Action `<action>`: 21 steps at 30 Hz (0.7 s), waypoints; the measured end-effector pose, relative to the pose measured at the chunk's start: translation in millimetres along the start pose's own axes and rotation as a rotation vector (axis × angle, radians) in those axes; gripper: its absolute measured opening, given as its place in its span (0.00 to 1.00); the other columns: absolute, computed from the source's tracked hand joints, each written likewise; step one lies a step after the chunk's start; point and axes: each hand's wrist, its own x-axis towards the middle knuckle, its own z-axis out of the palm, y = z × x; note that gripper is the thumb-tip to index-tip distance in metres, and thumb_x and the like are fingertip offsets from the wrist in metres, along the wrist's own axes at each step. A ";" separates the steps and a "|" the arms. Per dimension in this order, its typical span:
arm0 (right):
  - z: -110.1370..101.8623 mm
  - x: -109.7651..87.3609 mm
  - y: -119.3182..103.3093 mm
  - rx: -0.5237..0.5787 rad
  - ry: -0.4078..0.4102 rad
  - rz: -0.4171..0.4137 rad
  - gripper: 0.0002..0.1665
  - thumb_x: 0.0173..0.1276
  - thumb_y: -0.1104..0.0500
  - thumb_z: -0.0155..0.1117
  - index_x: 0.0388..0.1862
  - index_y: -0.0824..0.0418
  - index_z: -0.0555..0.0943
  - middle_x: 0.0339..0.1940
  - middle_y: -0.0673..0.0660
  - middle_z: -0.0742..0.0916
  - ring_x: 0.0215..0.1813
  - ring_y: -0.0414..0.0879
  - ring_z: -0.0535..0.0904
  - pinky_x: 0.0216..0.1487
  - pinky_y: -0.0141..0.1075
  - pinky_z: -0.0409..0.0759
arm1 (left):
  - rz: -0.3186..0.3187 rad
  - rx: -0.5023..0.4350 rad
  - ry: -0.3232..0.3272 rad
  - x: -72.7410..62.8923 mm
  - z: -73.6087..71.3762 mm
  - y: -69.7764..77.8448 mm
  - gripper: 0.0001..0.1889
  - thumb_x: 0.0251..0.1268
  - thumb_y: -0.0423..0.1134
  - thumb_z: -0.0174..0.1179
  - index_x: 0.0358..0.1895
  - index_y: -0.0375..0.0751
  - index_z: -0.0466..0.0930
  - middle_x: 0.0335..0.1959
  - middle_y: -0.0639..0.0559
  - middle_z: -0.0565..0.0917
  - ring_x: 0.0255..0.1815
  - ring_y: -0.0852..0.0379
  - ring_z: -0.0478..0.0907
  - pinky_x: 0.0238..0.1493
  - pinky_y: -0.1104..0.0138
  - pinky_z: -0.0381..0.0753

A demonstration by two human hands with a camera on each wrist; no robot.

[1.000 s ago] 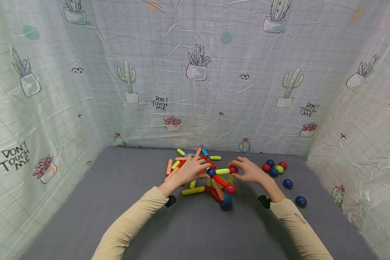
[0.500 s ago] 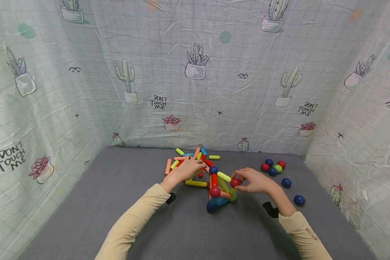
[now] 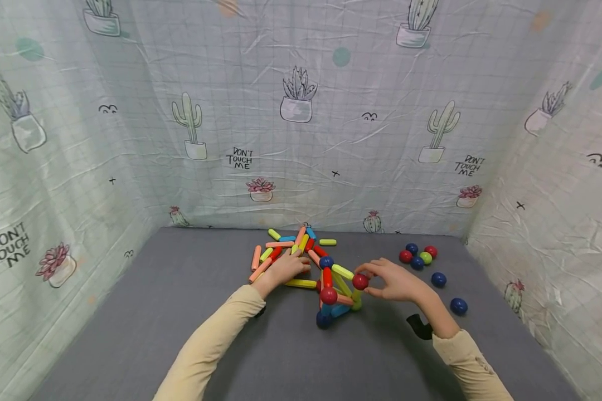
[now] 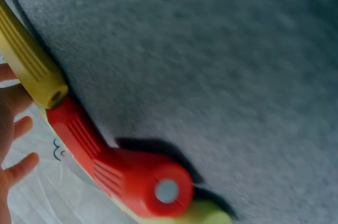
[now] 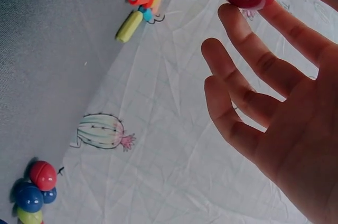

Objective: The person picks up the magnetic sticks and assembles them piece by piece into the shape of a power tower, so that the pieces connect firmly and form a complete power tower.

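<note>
A frame of magnetic-looking rods and balls stands mid-table. At its top is a blue ball (image 3: pixel 326 262), joined by a red rod (image 3: pixel 327 277) to a red ball (image 3: pixel 328 296) and by a light yellow rod (image 3: pixel 342 272) to a second red ball (image 3: pixel 360 281). My right hand (image 3: pixel 395 281) pinches that second ball between thumb and fingertips, its other fingers apart in the right wrist view. My left hand (image 3: pixel 287 269) reaches over loose rods left of the frame. In the left wrist view its spread fingers (image 4: pixel 24 167) lie beside a yellow rod (image 4: pixel 31 55) and red rods (image 4: pixel 79 129).
Loose pink (image 3: pixel 256 258), blue, red and yellow rods are heaped behind the left hand. Several balls cluster at the right, around a green ball (image 3: pixel 425 258). Two blue balls lie nearer, one of them a blue ball (image 3: pixel 459 306) close to the right sleeve. A printed curtain (image 3: pixel 261 139) surrounds the table.
My left hand has let go of the top blue ball and moved left to the loose rods. The frame has turned, and my right hand came nearer with the red ball still pinched.
</note>
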 end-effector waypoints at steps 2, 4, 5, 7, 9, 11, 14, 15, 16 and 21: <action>0.6 -0.3 -0.3 0.001 0.009 -0.003 0.22 0.55 0.55 0.65 0.50 0.50 0.74 0.38 0.48 0.79 0.41 0.42 0.70 0.37 0.37 0.73 | 0.008 -0.013 0.015 -2.4 0.0 -1.2 0.10 0.62 0.37 0.52 0.41 0.57 0.79 0.44 0.59 0.80 0.42 0.55 0.69 0.46 0.60 0.71; 1.4 -0.6 -0.7 0.002 0.019 -0.005 0.22 0.55 0.55 0.65 0.50 0.51 0.74 0.38 0.48 0.79 0.41 0.42 0.70 0.38 0.37 0.73 | -0.002 -0.034 0.036 -5.4 -2.0 -2.2 0.09 0.62 0.39 0.52 0.41 0.57 0.78 0.44 0.59 0.80 0.44 0.55 0.69 0.48 0.60 0.70; 1.6 -1.0 -0.9 0.004 0.024 -0.007 0.22 0.55 0.55 0.65 0.50 0.51 0.75 0.38 0.48 0.79 0.41 0.43 0.70 0.37 0.37 0.73 | -0.009 -0.041 0.049 -7.2 -3.9 -2.4 0.09 0.62 0.40 0.52 0.44 0.56 0.77 0.46 0.58 0.79 0.45 0.55 0.69 0.50 0.59 0.70; 2.3 -1.8 -1.0 0.008 0.037 -0.014 0.22 0.55 0.56 0.65 0.50 0.52 0.75 0.38 0.49 0.79 0.41 0.43 0.71 0.37 0.37 0.73 | -0.025 -0.041 0.097 -10.7 -8.7 -2.1 0.12 0.62 0.41 0.53 0.48 0.52 0.74 0.48 0.57 0.78 0.48 0.54 0.70 0.54 0.58 0.70; 3.0 -2.7 -1.3 0.004 0.046 -0.015 0.22 0.55 0.55 0.65 0.50 0.52 0.75 0.39 0.49 0.79 0.41 0.42 0.71 0.38 0.37 0.73 | -0.045 -0.035 0.173 -13.8 -14.9 -0.4 0.14 0.61 0.42 0.54 0.50 0.48 0.72 0.47 0.54 0.78 0.49 0.54 0.71 0.54 0.58 0.70; 3.8 -3.6 -1.5 -0.001 0.045 -0.011 0.23 0.55 0.55 0.65 0.51 0.51 0.74 0.39 0.49 0.79 0.42 0.42 0.71 0.38 0.37 0.74 | -0.061 -0.012 0.266 -15.7 -22.4 2.3 0.15 0.60 0.44 0.55 0.49 0.44 0.71 0.41 0.52 0.78 0.46 0.54 0.72 0.51 0.58 0.70; 4.8 -4.5 -1.8 0.000 0.038 0.000 0.24 0.56 0.54 0.64 0.53 0.51 0.73 0.41 0.49 0.79 0.43 0.42 0.71 0.39 0.37 0.74 | -0.089 0.019 0.430 -16.0 -39.8 8.1 0.13 0.59 0.47 0.56 0.43 0.44 0.71 0.33 0.52 0.77 0.40 0.53 0.72 0.45 0.58 0.70; 5.0 -4.7 -1.8 0.004 0.037 0.001 0.24 0.56 0.54 0.64 0.53 0.51 0.73 0.41 0.49 0.79 0.43 0.42 0.71 0.39 0.37 0.74 | -0.095 0.020 0.484 -15.7 -48.0 10.9 0.13 0.58 0.48 0.56 0.42 0.44 0.71 0.31 0.53 0.76 0.39 0.53 0.72 0.44 0.58 0.70; 5.2 -4.8 -2.1 0.008 0.037 0.002 0.24 0.56 0.54 0.64 0.53 0.51 0.73 0.41 0.49 0.79 0.43 0.42 0.71 0.39 0.37 0.74 | -0.097 0.001 0.540 -15.3 -57.7 14.4 0.14 0.57 0.47 0.58 0.41 0.44 0.72 0.31 0.53 0.77 0.39 0.53 0.72 0.45 0.57 0.70; 6.6 -4.5 -3.2 0.029 0.057 -0.004 0.23 0.55 0.55 0.64 0.52 0.52 0.74 0.43 0.51 0.79 0.43 0.44 0.72 0.39 0.38 0.74 | -0.029 -0.196 0.734 -9.8 -102.5 42.9 0.13 0.55 0.44 0.59 0.42 0.43 0.77 0.34 0.54 0.81 0.39 0.56 0.72 0.47 0.58 0.68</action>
